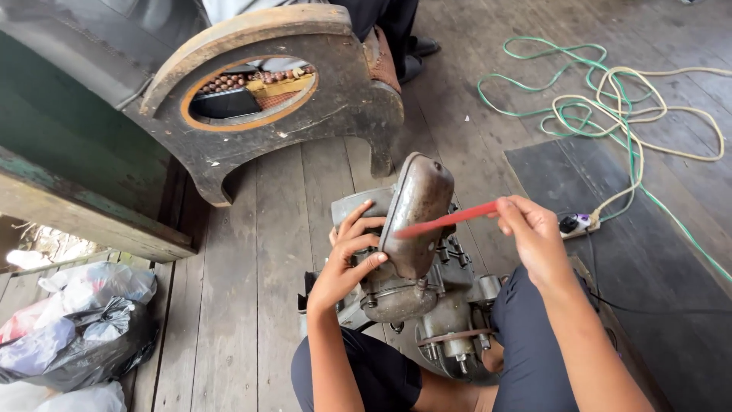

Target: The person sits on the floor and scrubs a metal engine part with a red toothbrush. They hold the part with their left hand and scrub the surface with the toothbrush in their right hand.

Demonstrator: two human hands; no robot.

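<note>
A grey, greasy metal engine [427, 297] stands on the plank floor between my knees. Its rounded, rust-stained side cover [415, 210] faces up and toward me. My left hand [349, 255] grips the left edge of that cover and the casing behind it. My right hand [530, 233] pinches the end of a thin red stick-like tool [446, 220]. The tool's far tip rests against the cover's face near its left rim. What kind of tool it is I cannot tell.
A dark wooden seat frame with a round opening [252, 91] stands behind the engine. Green and cream cables [610, 107] coil at the right, near a power strip [577, 223] on a dark mat [648, 252]. Plastic bags [76, 328] lie lower left. Someone's dark shoe [423, 47] is at the top.
</note>
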